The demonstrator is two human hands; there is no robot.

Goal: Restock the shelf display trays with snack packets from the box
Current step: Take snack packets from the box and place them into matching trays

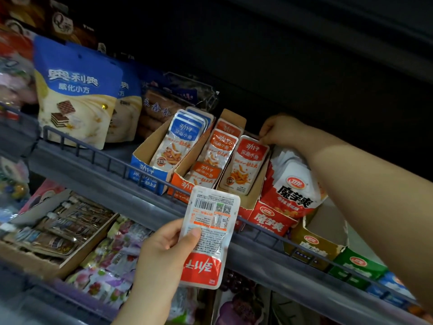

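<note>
Orange-and-white foil up front: the left hand [164, 249] grips a snack packet [208, 233] low in the view, thumb pressed across its printed back and fingers curled behind it, barcode at the top, red logo band upside down at the bottom. The packet hangs in front of the grey shelf edge [93, 181], just below the trays. Up on the shelf, the right hand [281, 131] reaches in with fingers curled, pinching the top right corner of the front packet [246, 165], which stands tilted back in the right-hand orange tray [257, 186]. One slot to the left, the middle orange tray [180, 181] carries matching packets, one sitting low at its front and others leaning behind. Left again, the blue tray [145, 174] holds a row of blue-topped packets [180, 139], all leaning back. On the right, under the reaching forearm, a red box [271, 221] stuffed with white-and-red packs sits against the orange tray's side. Far left on the same shelf, big blue wafer bags [75, 90] stand upright.
</note>
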